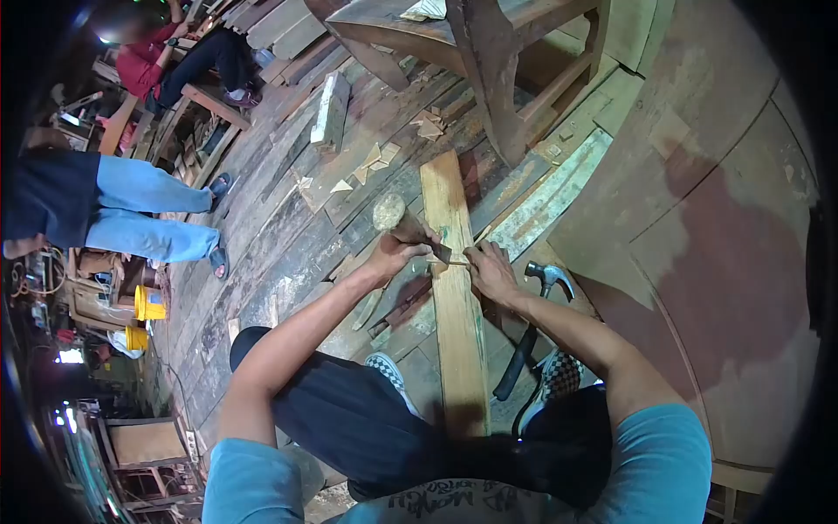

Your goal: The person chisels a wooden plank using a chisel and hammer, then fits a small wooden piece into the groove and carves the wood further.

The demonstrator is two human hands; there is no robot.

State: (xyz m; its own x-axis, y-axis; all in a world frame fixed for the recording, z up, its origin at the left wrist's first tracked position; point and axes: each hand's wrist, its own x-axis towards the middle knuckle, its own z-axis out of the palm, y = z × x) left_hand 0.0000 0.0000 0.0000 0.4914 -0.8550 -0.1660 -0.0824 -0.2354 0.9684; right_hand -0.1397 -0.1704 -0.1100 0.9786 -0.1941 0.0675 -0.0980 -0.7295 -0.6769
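My left hand point(397, 256) is wrapped around the thick wooden handle of a chisel point(408, 229), whose pale, rounded butt end points up toward me. The chisel's dark blade point(443, 252) angles down to a thin wood strip point(456, 261) lying across a long wooden plank point(461, 341). Just right of the plank, my right hand point(494, 272) pinches the strip's other end. The plank runs between my feet, away from me. A claw hammer point(520, 358) with a black grip rests right of the plank, near my right shoe.
A wooden chair point(489, 79) stands ahead, and a large brown panel point(663, 218) fills the right side. Wood offcuts point(377, 162) and a whitish block point(331, 112) lie on the plank floor. At left, one person in jeans point(157, 210) stands and another person point(188, 65) sits. Yellow buckets point(150, 303) are beyond.
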